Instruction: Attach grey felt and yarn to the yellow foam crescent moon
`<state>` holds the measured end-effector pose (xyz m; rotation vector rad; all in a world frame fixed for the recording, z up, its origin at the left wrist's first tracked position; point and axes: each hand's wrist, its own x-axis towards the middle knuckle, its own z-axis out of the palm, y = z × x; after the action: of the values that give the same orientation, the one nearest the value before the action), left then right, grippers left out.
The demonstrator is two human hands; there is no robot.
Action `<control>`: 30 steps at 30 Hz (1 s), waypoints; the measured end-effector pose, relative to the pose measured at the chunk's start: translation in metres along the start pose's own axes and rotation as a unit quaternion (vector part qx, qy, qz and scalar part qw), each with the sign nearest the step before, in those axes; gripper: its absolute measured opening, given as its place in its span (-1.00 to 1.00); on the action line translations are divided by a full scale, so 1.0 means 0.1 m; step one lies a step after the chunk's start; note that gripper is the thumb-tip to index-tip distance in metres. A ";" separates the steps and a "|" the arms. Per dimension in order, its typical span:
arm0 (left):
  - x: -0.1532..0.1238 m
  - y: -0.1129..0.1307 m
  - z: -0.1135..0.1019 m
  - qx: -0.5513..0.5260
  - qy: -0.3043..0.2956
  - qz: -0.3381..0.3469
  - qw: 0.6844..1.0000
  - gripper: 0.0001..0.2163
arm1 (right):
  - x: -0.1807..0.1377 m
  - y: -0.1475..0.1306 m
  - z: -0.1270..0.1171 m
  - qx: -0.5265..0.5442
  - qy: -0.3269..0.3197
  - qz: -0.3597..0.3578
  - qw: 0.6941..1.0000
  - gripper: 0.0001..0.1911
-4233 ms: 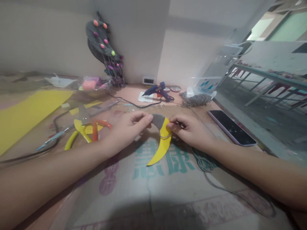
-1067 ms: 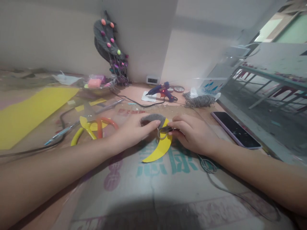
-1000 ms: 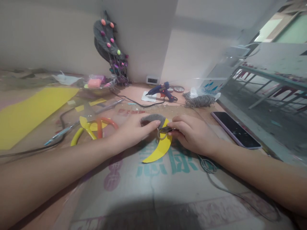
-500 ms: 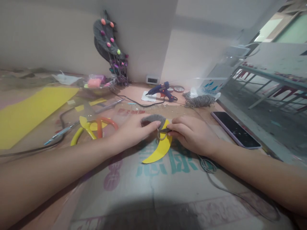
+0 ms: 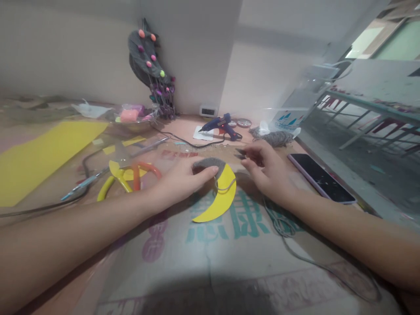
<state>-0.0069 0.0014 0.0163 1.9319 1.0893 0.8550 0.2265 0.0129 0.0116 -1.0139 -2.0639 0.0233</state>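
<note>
My left hand (image 5: 185,177) is closed on a yellow crescent (image 5: 221,197), its thumb pressed on the upper end, where grey yarn (image 5: 210,163) is wrapped. A loose strand of that yarn loops across the bare yellow part. To the right of the crescent and clear of it, my right hand (image 5: 267,170) grips dark tweezers (image 5: 240,154), their two tips slightly apart and pointing left. Most of the tool is hidden in the fingers. More grey yarn (image 5: 284,227) trails in loose loops below my right wrist.
A blue glue gun (image 5: 219,125) rests behind my hands. At right lies a phone (image 5: 320,177); a yarn bundle (image 5: 275,136) is behind it. Orange-handled pliers (image 5: 136,175), a light-blue pen-like tool (image 5: 83,183) and a yellow sheet (image 5: 49,153) lie left. A decorated grey crescent (image 5: 144,54) leans against the wall.
My right hand has moved up and away from the crescent with the tweezers, whose tips have left the yarn strand and spread. The left hand stays in place.
</note>
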 end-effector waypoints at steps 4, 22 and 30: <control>0.00 -0.02 0.01 -0.003 0.011 0.005 1.000 -0.75 | 0.06 0.24 0.06 -0.026 -0.037 0.053 0.998 -0.77; 0.02 -0.06 0.02 -0.022 -0.015 0.014 1.000 -0.71 | 0.33 0.26 -0.15 0.080 -0.152 0.179 0.969 -0.61; 0.03 -0.07 0.04 -0.005 -0.017 0.016 1.000 -0.74 | 0.97 0.64 0.10 -0.018 -0.129 0.180 0.975 -0.53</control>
<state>-0.0054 0.0056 0.0088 1.9529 1.0349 0.8395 0.2285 0.1239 0.0467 -1.4623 -2.0848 0.3205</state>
